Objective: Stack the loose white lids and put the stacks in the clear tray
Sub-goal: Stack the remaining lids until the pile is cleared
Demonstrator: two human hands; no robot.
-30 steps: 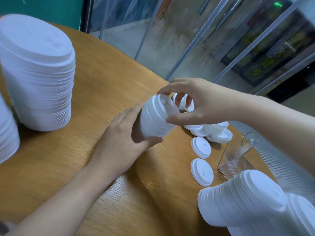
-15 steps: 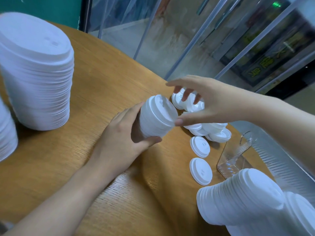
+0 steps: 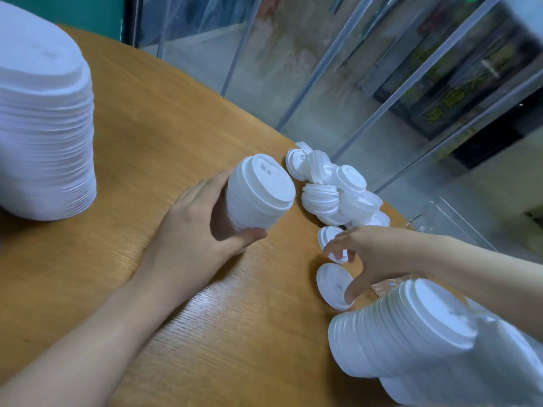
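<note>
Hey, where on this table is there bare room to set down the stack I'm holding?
Bare wood lies between the tall white lid stack and the left hand, also below the wrist. Crowded: right hand side, by the pile of loose white lids.
</note>
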